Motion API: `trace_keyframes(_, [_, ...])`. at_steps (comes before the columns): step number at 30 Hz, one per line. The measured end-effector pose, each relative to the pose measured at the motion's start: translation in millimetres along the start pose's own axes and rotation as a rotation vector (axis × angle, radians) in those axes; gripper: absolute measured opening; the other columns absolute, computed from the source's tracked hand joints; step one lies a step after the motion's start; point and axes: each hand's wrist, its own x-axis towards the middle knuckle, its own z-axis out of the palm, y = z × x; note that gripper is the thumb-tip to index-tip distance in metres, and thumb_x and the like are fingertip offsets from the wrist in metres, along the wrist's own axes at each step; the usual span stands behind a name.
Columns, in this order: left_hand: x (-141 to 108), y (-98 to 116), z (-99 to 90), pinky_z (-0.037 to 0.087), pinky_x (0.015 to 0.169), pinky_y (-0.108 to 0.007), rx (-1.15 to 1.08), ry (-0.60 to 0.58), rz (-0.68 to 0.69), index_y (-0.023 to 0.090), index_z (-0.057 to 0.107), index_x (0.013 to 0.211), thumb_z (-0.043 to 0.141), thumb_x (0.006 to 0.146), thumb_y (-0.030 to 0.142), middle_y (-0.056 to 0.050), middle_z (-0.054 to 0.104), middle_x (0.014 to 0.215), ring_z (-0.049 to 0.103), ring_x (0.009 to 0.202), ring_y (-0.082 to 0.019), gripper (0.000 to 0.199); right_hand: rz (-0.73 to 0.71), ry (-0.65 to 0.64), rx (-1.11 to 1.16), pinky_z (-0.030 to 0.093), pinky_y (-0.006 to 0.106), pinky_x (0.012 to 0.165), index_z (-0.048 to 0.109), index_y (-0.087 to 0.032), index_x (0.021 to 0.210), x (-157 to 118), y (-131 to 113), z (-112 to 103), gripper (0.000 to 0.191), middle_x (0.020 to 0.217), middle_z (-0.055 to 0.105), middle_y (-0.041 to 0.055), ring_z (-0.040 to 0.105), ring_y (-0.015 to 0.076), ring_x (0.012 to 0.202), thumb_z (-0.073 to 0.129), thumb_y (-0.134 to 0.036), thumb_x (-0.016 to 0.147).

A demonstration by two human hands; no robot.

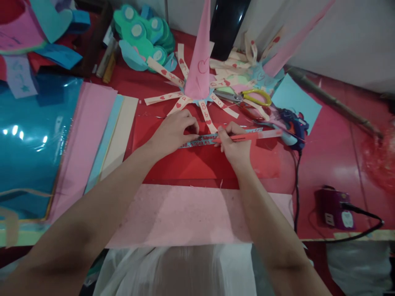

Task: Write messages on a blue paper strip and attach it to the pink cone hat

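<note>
A narrow light-blue paper strip (pixel 197 142) with red handwriting lies across a red sheet (pixel 191 164) in front of me. My left hand (pixel 173 133) is at the strip's left part, fingers curled and thumb against the paper; the fingertips partly hide their grip. In my right hand (pixel 236 146) a red pen (pixel 247 136) is held nearly flat over the strip, its clear end pointing right. Just beyond my hands stands a pink paper cone (pixel 199 70) with a drawn heart. Cream paper strips (pixel 205 113) with letters and red hearts spread out from its base.
Scissors (pixel 256 97) with yellow handles and a dark blue glue gun (pixel 293 125) lie to the right. Its cord runs near a purple power adapter (pixel 338 207). Pink sheets (pixel 86 123) are stacked left; green foam shapes (pixel 143 35) sit at the back.
</note>
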Motion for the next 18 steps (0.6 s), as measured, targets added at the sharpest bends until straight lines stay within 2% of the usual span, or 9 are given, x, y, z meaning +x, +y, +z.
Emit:
trace_keyframes(8, [0.3, 0.4, -0.6, 0.040, 0.073, -0.029, 0.000, 0.001, 0.009, 0.018, 0.061, 0.076, 0.062, 0.076, 0.022, 0.000, 0.052, 0.082, 0.050, 0.082, -0.015, 0.004, -0.032, -0.034, -0.055, 0.033, 0.019, 0.041, 0.033, -0.020, 0.053, -0.5, 0.9, 1.4, 0.034, 0.044, 0.035, -0.0082, 0.042, 0.0056, 0.043, 0.051, -0.028, 0.080])
trace_keyframes(12, [-0.2, 1.1, -1.0, 0.040, 0.073, -0.029, -0.001, -0.002, 0.003, 0.019, 0.061, 0.077, 0.063, 0.076, 0.023, 0.000, 0.052, 0.082, 0.050, 0.082, -0.015, 0.005, -0.097, -0.037, -0.102, 0.032, 0.021, 0.047, 0.029, -0.020, 0.050, 0.7, 2.8, 1.1, 0.034, 0.046, 0.035, -0.0076, 0.036, 0.0053, 0.046, 0.051, -0.019, 0.076])
trace_keyframes(18, [-0.1, 2.3, -1.4, 0.039, 0.072, -0.028, 0.010, -0.009, -0.022, 0.018, 0.060, 0.077, 0.063, 0.076, 0.022, 0.000, 0.053, 0.083, 0.050, 0.082, -0.015, 0.005, -0.047, -0.050, -0.076, 0.033, 0.021, 0.045, 0.032, -0.020, 0.051, 0.1, 1.9, 0.2, 0.033, 0.045, 0.035, -0.0078, 0.037, 0.0053, 0.044, 0.051, -0.024, 0.078])
